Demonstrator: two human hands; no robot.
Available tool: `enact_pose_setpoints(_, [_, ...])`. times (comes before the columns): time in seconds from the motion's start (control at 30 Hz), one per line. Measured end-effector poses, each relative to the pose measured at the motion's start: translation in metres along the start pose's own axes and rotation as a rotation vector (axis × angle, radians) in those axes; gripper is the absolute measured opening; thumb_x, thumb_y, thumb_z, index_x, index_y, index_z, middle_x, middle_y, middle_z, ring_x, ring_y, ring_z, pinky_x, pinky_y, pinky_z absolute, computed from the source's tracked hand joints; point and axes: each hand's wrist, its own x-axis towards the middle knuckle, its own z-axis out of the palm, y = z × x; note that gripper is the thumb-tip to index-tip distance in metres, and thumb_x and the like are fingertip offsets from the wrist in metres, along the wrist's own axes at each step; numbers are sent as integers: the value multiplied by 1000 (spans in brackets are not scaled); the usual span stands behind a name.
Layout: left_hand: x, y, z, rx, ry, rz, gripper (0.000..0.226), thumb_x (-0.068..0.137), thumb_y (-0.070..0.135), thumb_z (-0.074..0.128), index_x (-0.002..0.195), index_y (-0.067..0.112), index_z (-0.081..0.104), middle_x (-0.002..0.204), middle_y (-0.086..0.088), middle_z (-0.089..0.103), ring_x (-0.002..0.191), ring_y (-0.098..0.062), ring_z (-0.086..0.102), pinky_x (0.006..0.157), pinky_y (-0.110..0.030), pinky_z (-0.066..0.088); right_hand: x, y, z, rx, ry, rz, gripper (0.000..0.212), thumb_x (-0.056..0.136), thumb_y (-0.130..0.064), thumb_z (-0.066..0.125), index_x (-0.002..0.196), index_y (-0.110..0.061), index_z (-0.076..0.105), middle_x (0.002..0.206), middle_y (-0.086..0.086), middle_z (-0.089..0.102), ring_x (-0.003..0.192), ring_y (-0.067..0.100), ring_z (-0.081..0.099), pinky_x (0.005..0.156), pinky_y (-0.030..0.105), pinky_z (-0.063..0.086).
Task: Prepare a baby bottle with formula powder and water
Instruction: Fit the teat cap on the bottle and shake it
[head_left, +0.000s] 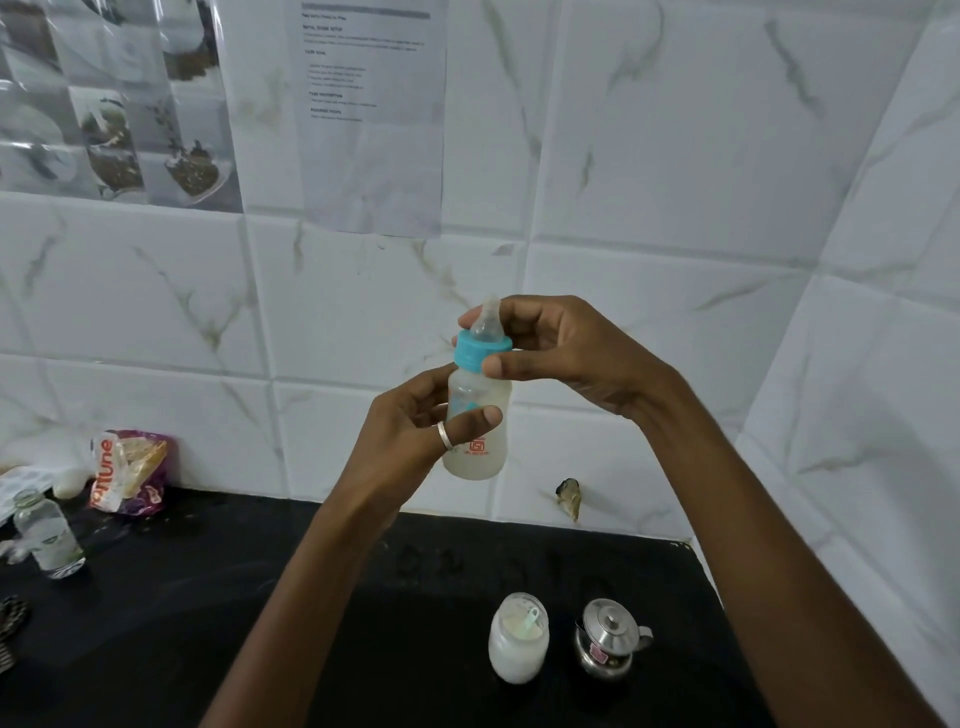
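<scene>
one baby bottle (478, 415), two hands, one jar (518, 644)

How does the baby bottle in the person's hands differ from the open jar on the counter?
The baby bottle is held up by both hands; the jar stands on the black counter. The bottle is closed with a blue ring and teat; the jar is open, with a scoop inside. Both hold something white.

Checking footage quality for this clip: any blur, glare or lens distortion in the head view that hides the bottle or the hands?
Head view: wide-angle bending curves the tile lines near the edges; glare on the plastic-covered sheets washes them out; light is soft and even; baby bottle, left hand and right hand are sharp enough to read.
</scene>
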Motion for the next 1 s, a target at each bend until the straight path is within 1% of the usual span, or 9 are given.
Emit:
enact_pose_setpoints(0.13, [-3,-1,0,-15,-31,-18,61,68,44,83,125,28,67,116,9,75,109,-16,71,98,-38,55,-1,-4,-4,97,-77,7,46,85,-17,72,130,-13,63,129,5,71,124,24,66,99,31,55])
enact_pose_setpoints(0.23, [-2,0,0,-30,-51,-9,49,74,38,84,120,30,68,114,8,76,108,-16,71,96,-35,56,1,-4,-4,91,-97,17,48,86,-18,70,133,-10,61,130,6,70,125,25,65,102,33,54])
enact_pose_setpoints(0.33, [-2,1,-2,-60,-57,-5,56,68,44,81,121,27,68,114,6,76,107,-17,71,96,-35,56,1,-3,-2,101,-103,17,46,86,-19,70,131,-13,62,130,5,70,125,26,65,103,34,54])
enact_pose_setpoints(0.47, [-2,1,-2,-81,-44,-20,51,76,33,81,124,22,68,113,4,76,106,-18,71,99,-40,55,1,0,0,129,-82,13,39,86,-17,70,125,-18,65,128,0,70,124,24,65,100,31,55])
enact_pose_setpoints(0.6, [-2,-1,0,-78,-13,-25,54,76,36,85,125,22,67,113,4,76,106,-17,71,101,-43,55,2,3,5,106,-21,5,33,90,-9,71,121,-19,67,126,1,71,122,23,66,99,29,55])
enact_pose_setpoints(0.7, [-1,-3,-1,-73,-28,-21,52,77,35,86,124,24,68,114,5,76,107,-17,71,102,-44,54,1,4,6,137,-19,25,35,85,-14,73,119,-19,67,123,-1,72,119,22,67,95,27,56])
enact_pose_setpoints(0.77, [0,-5,-1,-76,-50,-13,51,74,38,88,121,28,68,114,6,76,108,-16,71,100,-40,55,1,6,5,160,-34,34,40,82,-17,74,121,-15,64,125,4,71,120,26,67,97,31,56])
enact_pose_setpoints(0.87, [0,-8,-1,-111,-85,-2,55,66,45,80,118,30,69,113,5,76,108,-17,71,93,-34,55,1,12,2,187,-70,27,38,90,-10,73,126,-11,61,130,12,70,124,31,65,104,37,54])
enact_pose_setpoints(1.0, [-1,-12,-1,-186,-150,3,49,71,37,80,118,27,73,116,-4,74,111,-23,69,99,-40,55,-1,18,3,271,-158,-13,43,91,-11,66,132,-4,56,134,17,66,129,35,60,106,40,50])
